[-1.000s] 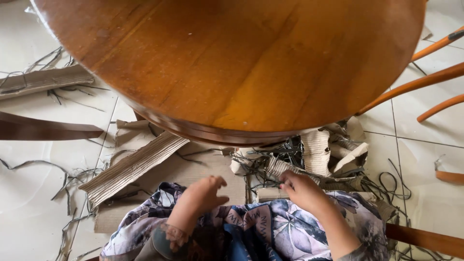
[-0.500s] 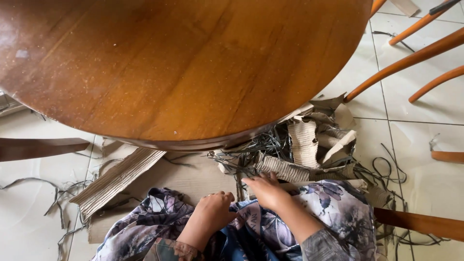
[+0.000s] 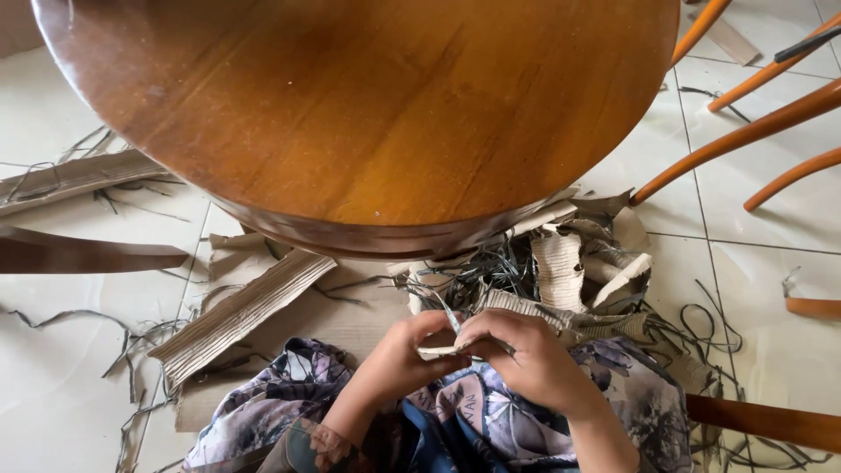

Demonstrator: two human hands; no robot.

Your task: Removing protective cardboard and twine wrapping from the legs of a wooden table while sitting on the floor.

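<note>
My left hand (image 3: 406, 355) and my right hand (image 3: 526, 355) meet over my lap, just below the edge of a round wooden table (image 3: 359, 114). Both pinch a small flat piece of corrugated cardboard (image 3: 441, 350) between thumbs and fingers. A thin grey strip (image 3: 445, 308) rises from that piece toward the pile behind it. My lap is covered by floral cloth (image 3: 473, 420) in purple and blue.
A heap of torn corrugated cardboard and dark strips (image 3: 561, 271) lies on the white tile floor under the table edge. A long cardboard slab (image 3: 241, 311) lies at the left. Orange chair legs (image 3: 745, 131) stand at the right; a wooden rail (image 3: 771, 420) runs low right.
My hands have come together and taken hold of the small cardboard piece; earlier they were apart, the right one reaching into the pile. The view has shifted slightly.
</note>
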